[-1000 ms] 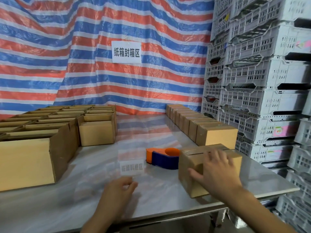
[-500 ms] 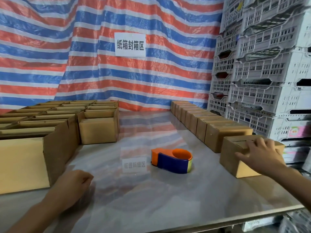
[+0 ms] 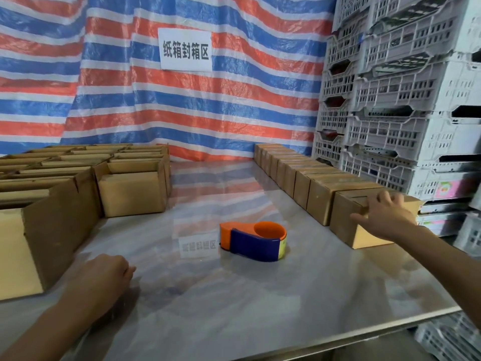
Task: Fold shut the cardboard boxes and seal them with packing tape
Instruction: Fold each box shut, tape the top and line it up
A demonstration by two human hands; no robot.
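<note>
A closed cardboard box [image 3: 348, 217] stands at the near end of a row of sealed boxes [image 3: 299, 173] along the table's right side. My right hand [image 3: 382, 214] rests on its top and near face with the fingers spread and straight. An orange and blue tape dispenser [image 3: 253, 241] lies on the steel table [image 3: 260, 303], between my hands and touched by neither. My left hand [image 3: 104, 280] rests on the table at the lower left, fingers loosely curled and holding nothing. Several open boxes [image 3: 130, 188] stand at the left.
A striped tarp with a white sign [image 3: 185, 50] hangs behind the table. Stacked white plastic crates [image 3: 406, 105] rise at the right, close behind the sealed row. A large open box [image 3: 39, 241] sits at the near left edge.
My right hand has slid the closed box from the table's front to the end of the sealed row at the right. My left hand drew back toward the lower left.
</note>
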